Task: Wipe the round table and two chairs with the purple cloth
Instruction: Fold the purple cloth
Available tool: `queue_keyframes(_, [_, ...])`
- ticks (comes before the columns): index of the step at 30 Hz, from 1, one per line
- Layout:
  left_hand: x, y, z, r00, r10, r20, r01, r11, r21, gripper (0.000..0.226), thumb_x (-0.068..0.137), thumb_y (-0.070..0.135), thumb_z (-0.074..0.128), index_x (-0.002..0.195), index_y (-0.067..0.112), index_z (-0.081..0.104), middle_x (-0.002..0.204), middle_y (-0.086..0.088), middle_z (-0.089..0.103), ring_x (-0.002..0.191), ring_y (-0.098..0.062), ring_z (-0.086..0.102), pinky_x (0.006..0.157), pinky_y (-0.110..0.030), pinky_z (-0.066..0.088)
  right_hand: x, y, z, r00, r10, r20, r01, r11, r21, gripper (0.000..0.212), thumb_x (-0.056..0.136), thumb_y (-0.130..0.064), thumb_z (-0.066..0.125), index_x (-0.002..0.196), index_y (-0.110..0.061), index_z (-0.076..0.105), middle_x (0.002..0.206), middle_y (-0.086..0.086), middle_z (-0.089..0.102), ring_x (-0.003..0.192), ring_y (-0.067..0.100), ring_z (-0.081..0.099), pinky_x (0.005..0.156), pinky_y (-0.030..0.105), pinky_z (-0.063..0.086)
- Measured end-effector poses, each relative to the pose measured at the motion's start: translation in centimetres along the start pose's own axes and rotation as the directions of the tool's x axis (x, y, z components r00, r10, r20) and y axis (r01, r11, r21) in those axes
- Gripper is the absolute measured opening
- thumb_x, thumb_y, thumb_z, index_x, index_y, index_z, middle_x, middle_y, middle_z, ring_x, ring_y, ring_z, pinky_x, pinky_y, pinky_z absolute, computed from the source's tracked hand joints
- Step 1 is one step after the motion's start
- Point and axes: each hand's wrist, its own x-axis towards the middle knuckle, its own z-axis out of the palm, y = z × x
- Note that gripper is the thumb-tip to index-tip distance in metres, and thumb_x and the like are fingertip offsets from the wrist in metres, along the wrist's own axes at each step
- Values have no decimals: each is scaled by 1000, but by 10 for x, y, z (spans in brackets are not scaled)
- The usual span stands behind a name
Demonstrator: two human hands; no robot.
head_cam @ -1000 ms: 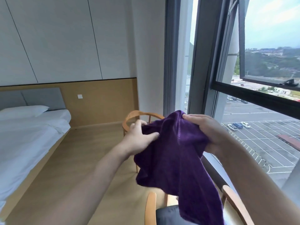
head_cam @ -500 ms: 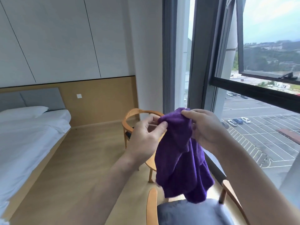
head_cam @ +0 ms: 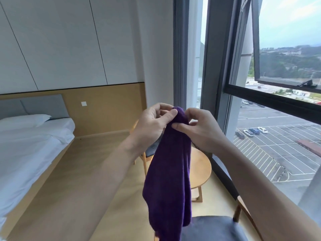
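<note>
The purple cloth (head_cam: 169,174) hangs in a long bunch in front of me, held at its top edge by both hands. My left hand (head_cam: 152,124) pinches that top edge from the left, and my right hand (head_cam: 199,129) pinches it from the right, fingers almost meeting. Behind the cloth stands the small round wooden table (head_cam: 200,166) by the window. The near chair (head_cam: 213,227) with its grey seat and wooden back is at the bottom of the view. The far chair (head_cam: 150,150) is mostly hidden behind my left wrist and the cloth.
A bed (head_cam: 26,145) with white sheets and a pillow fills the left side. Bare wooden floor (head_cam: 83,180) runs between the bed and the chairs. A floor-to-ceiling window (head_cam: 271,136) with a dark frame lines the right side.
My hands have come closer together at the cloth's top edge. The cloth, spread wide a second ago, now hangs narrow and long. The table has come into view behind it.
</note>
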Motion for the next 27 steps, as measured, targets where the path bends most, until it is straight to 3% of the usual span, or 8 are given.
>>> queue_keyframes(3, [-16,-33,-5,990,-126,57,133,981,-141,49,91,49,67,124,13,61,117,-13,72,102,-20,72,80,-29,56,6,-1,0,996,-36,-82,34,999,-33,22,83,-25,85,79,-16,65,77,4,68,77,29,73,66,53,62])
queue_keyframes(7, [-43,-85,-13,930,-318,185,324,946,-7,68,69,60,70,129,29,58,125,-1,67,118,-17,62,101,-43,46,22,-13,-13,977,-67,-204,71,997,9,21,81,-30,86,78,-19,68,73,3,70,71,21,73,63,43,63])
queue_keyframes(10, [-51,-108,-4,839,-488,242,471,873,128,68,75,53,65,138,32,50,136,-1,57,127,-19,55,114,-51,42,34,-32,-26,962,-116,-247,137,988,70,17,83,-30,85,78,-19,73,77,8,73,67,13,70,58,32,59])
queue_keyframes(13, [-43,-120,16,805,-545,233,542,836,81,51,96,52,58,138,24,54,131,-5,64,117,-21,65,107,-47,52,43,-50,-39,948,-149,-281,190,974,125,14,86,-29,82,81,-18,76,87,21,73,71,17,70,63,34,58])
queue_keyframes(17, [-17,-126,45,767,-592,246,637,749,-183,45,104,47,49,128,12,64,127,-17,68,120,-34,64,103,-50,54,45,-59,-56,934,-162,-319,215,967,139,12,90,-25,78,89,-13,78,93,21,74,75,18,71,68,34,60])
queue_keyframes(20, [0,-131,54,803,-562,200,597,753,-278,40,104,41,54,126,11,66,116,-12,73,116,-31,66,100,-51,52,40,-54,-71,921,-133,-366,199,969,147,9,90,-22,78,87,-14,78,81,11,75,72,15,71,68,31,60])
queue_keyframes(23, [18,-137,44,835,-547,54,527,769,-360,27,102,26,60,123,11,64,110,-8,77,110,-26,69,83,-41,53,34,-40,-89,911,-119,-394,160,984,73,11,87,-25,81,78,-21,77,68,-6,72,66,9,70,60,24,56])
queue_keyframes(27, [45,-132,15,869,-480,-116,410,832,-374,5,98,21,66,95,19,63,85,-1,75,80,-18,67,68,-34,52,29,-14,-107,907,-41,-418,35,999,-21,17,83,-33,83,75,-20,77,74,14,72,65,14,63,62,34,52])
